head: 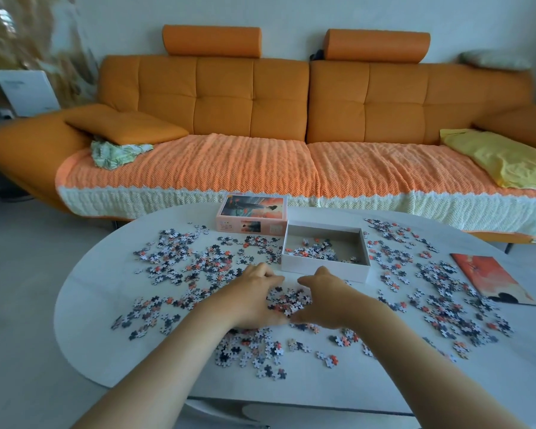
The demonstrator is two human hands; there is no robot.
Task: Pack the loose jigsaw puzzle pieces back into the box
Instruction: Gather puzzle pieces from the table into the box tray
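Tabletop (99, 292), white and oval, lower half of frame, with an orange sofa (251, 97) behind it. Left of centre: loose jigsaw pieces (180, 258) in grey, white and coral, scattered flat. Upper centre: box lid (252, 209), pink, picture side up, with small print on its near side too fine to read; no brand legible. Centre, low: left hand (256, 297), set on edge on the table, fingers curved inward. Between the hands: heap of pieces (288, 300), touched and walled in on both sides. Right of the heap: right hand (324, 300), mirrored, fingers likewise curled round the heap, fingertips nearly meeting the left's on the far side. Just above and slightly right of the hands: open box (322, 269), white, a thin layer of pieces already inside, long axis running across the frame, near long wall facing the hands; the right hand is the nearer. The lift looks short, up-frame and rightward over that wall. Right: further scattered pieces (440, 292), the greater part still unpacked. Far right: printed reference picture (489, 278), orange, lying flat, no readable text.
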